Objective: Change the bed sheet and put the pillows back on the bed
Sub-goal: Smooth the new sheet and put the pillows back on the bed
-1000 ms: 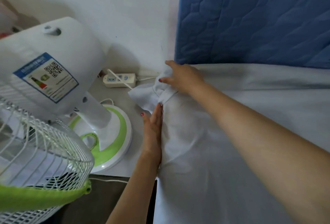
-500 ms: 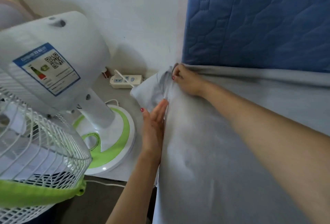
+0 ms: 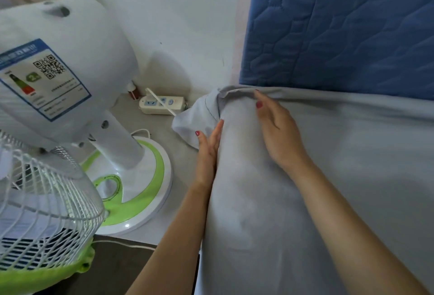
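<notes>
A pale grey bed sheet (image 3: 340, 189) covers the mattress up to the blue quilted headboard (image 3: 340, 27). Its corner (image 3: 202, 113) bunches in folds at the bed's top left and hangs loose over the side. My left hand (image 3: 207, 151) lies flat with straight fingers against the side of the mattress, pressing the sheet there. My right hand (image 3: 274, 128) rests on top of the sheet near the corner, fingers relaxed, fingertips at the fold by the headboard. No pillows are in view.
A white and green pedestal fan (image 3: 58, 111) stands close on the left, its round base (image 3: 141, 191) on a grey surface. A white power strip (image 3: 162, 104) with a cable lies by the wall, next to a small red bottle (image 3: 133, 91).
My right hand has come out of the fold at the corner and now lies open on the sheet. The view has shifted closer to the headboard. My left hand stays pressed against the side.
</notes>
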